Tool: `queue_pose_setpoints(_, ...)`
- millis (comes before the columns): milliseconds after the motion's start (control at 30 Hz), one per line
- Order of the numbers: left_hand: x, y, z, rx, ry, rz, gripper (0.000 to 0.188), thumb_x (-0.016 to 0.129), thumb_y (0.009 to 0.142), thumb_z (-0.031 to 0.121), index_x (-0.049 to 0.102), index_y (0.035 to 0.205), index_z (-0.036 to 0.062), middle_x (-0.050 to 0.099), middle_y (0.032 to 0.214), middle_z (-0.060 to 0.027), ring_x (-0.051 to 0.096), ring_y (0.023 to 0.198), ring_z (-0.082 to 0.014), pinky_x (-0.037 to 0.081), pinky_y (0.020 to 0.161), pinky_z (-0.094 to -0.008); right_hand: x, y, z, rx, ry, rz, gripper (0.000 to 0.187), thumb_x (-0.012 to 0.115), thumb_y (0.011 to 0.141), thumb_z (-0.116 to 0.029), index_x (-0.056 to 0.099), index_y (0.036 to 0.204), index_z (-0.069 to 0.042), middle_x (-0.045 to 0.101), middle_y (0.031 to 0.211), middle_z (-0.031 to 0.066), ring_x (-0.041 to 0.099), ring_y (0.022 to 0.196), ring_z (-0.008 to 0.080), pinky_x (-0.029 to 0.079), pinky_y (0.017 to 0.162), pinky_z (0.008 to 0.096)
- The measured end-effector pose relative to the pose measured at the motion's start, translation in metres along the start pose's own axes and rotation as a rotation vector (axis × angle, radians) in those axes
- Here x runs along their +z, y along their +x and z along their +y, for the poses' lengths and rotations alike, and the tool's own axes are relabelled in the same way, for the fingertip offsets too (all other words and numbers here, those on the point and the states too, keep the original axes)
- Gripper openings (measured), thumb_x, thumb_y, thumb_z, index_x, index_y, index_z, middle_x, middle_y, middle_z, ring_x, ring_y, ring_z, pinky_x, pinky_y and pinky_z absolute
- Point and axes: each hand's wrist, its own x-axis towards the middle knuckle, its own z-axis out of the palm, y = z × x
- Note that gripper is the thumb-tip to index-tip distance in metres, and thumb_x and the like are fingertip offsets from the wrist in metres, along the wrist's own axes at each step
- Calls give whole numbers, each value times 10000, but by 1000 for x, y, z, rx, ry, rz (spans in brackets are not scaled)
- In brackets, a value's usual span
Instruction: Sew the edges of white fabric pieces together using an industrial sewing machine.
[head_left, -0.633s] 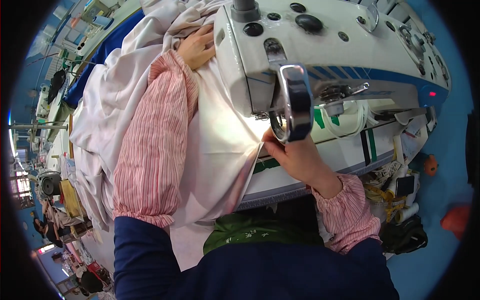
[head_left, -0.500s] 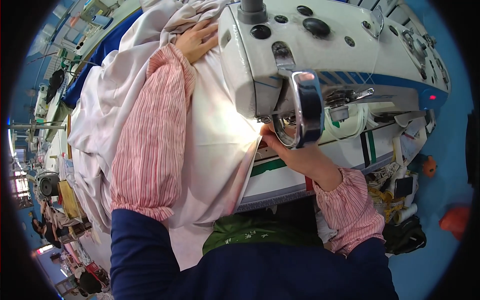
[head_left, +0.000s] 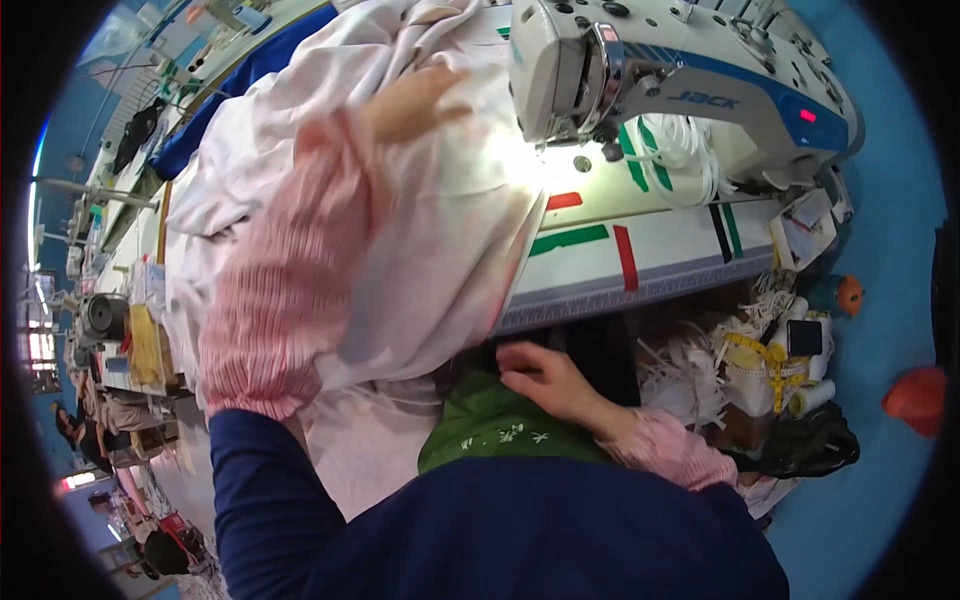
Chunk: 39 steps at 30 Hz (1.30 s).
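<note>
A large pale pinkish-white cloth (head_left: 430,260) lies over the left of the sewing table and hangs down its front edge. My left hand (head_left: 415,103), blurred by motion, is over the upper part of this cloth, fingers stretched and apart; whether it touches is unclear. In front of the table edge, above the green apron (head_left: 510,425), is my right hand (head_left: 550,382). Its fingers are loosely bent with a gap at the thumb, and nothing shows in them. The white and blue sewing machine (head_left: 660,80) stands to the right, its lamp lighting the cloth's edge near the needle.
Green, red and black tape strips mark the table (head_left: 680,250), with a ruler along its front edge. White cord (head_left: 690,165) lies coiled under the machine arm. Below right are a yellow tape measure (head_left: 775,375), thread spools and white scraps. Other workstations and people are at far left.
My right hand has left the cloth's edge by the needle and come down before the table edge. My left hand is moving over the cloth. The view has shifted, showing the machine farther up and right.
</note>
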Motion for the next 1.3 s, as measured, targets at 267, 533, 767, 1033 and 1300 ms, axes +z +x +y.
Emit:
queue_pose_setpoints(267,-10,-212,147,-224,210,-191,687,681,838,385,408,1436,182,445,1384,-199,468,1205,-437,444,980,-502,98,105,42,226,-144,-642,629,757,831,-298,522,1346,-24,568,1329,113,506,1237,191,345,1095,295)
queue_pose_setpoints(533,-11,-266,-34,-936,160,-254,787,513,894,559,243,1529,181,259,1529,-272,227,1424,-438,206,1162,-462,110,-48,-63,-233,170,-1162,249,644,926,-263,694,1050,-53,674,1001,117,605,1014,223,453,925,352)
queue_pose_setpoints(767,4,-242,-44,-927,225,-278,894,549,839,653,219,1536,202,185,1566,-251,243,1404,-485,254,1142,-473,47,-134,-45,-375,53,-758,160,678,902,-97,703,1023,4,702,1063,107,643,1003,200,469,875,302)
queue_pose_setpoints(1033,-42,-258,75,-612,440,-60,499,710,846,284,537,1268,82,555,1309,-148,537,1182,-348,463,943,-447,66,-157,-31,-360,-148,-667,184,661,921,-153,700,996,10,704,886,125,660,800,188,480,727,299)
queue_pose_setpoints(1300,-46,-292,329,-405,-912,-296,277,678,890,229,569,803,-10,542,661,-75,501,624,-107,421,548,-288,105,-143,-31,-433,-290,-489,258,621,924,-245,689,987,-4,691,851,183,672,763,290,506,726,369)
